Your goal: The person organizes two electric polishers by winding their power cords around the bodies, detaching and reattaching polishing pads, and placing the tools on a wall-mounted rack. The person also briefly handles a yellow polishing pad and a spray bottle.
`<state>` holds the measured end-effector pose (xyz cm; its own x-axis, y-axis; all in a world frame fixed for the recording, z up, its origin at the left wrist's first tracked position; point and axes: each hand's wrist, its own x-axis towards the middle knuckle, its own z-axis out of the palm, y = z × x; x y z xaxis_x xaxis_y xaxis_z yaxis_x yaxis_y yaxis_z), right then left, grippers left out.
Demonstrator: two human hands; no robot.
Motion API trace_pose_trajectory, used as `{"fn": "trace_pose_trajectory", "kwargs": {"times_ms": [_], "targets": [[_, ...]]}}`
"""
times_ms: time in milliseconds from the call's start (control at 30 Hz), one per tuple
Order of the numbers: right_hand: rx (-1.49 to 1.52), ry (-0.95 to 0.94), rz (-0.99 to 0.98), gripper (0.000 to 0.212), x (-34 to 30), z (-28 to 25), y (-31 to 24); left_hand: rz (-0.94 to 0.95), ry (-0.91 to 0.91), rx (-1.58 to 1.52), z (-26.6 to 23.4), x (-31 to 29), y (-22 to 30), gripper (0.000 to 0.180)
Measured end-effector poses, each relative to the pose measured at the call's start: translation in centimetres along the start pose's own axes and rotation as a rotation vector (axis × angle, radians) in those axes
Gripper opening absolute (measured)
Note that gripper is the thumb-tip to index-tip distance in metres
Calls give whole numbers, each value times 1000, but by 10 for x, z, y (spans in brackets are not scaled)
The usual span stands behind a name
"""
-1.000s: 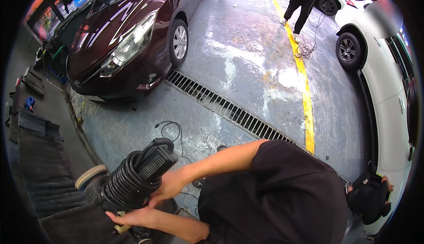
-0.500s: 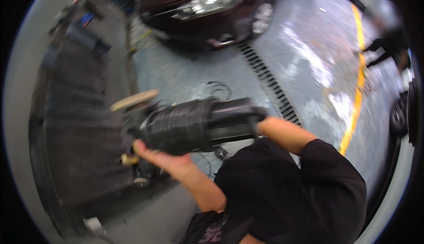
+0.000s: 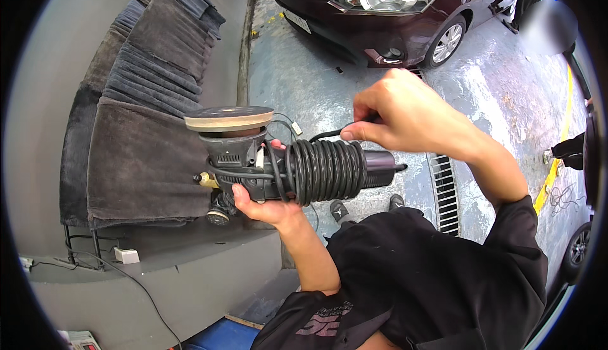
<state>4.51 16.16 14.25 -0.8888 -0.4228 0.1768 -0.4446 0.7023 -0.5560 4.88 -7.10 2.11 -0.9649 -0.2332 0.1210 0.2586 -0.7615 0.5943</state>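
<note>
A black car polisher (image 3: 231,149) lies across my front, its round backing pad (image 3: 229,119) facing up at the left. Its black power cord (image 3: 326,169) is wound in many turns around the body. My left hand (image 3: 269,212) holds the polisher from below near its head, thumb on the near side and fingertips showing on the far side. Above the coils, my right hand (image 3: 399,112) is closed on a stretch of the cord that runs from the winding. The polisher's dark rear end sticks out to the right of the coils.
Grey towels (image 3: 145,160) hang over a rack at the left. A second polisher (image 3: 218,216) sits beside them, with a white box (image 3: 126,256) on the ledge. A maroon car (image 3: 380,14) stands ahead. A drain grate (image 3: 445,192) crosses the floor; another person is at the right.
My right hand has moved from the polisher's rear end up and over the coils, now with cord in it. The polisher has come up level, and the view has turned.
</note>
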Motion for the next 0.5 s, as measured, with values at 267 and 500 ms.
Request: {"fn": "trace_pose_trajectory", "kwargs": {"times_ms": [267, 500], "targets": [[545, -123, -66, 26, -40, 70, -34, 366, 276, 11, 29, 6, -7, 70], [718, 28, -281, 20, -49, 150, -12, 248, 202, -16, 31, -4, 8, 70]]}}
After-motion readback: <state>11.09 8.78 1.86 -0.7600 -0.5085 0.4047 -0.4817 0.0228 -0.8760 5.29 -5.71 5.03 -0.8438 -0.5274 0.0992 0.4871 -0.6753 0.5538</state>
